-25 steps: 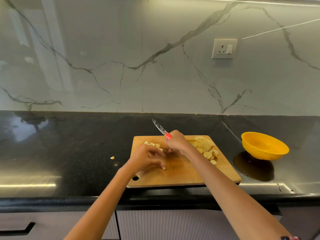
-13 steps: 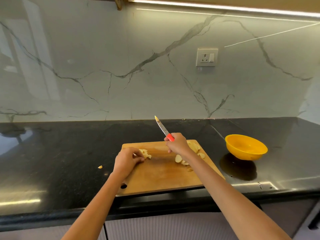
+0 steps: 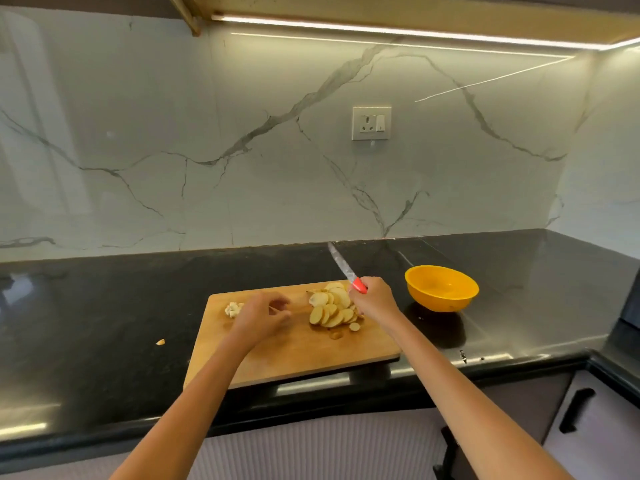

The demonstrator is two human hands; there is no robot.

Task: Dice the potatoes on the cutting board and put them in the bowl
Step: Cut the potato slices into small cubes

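Wooden cutting board (image 3: 287,355) lies on the black counter (image 3: 104,306). Sliced potatoes (image 3: 332,308) are heaped at its far right; a small diced pile (image 3: 233,309) sits far left. Right hand (image 3: 375,299) clenches the red-handled knife (image 3: 346,270), blade raised away from the board. Left hand (image 3: 259,315) hovers between the piles, fingers loosely curled, holding nothing. Yellow bowl (image 3: 441,287) stands right of the board, apart from it.

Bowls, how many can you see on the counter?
1. The yellow bowl sits on the black counter, to the right of the cutting board and just beyond the right hand that grips the knife. No other bowl shows.
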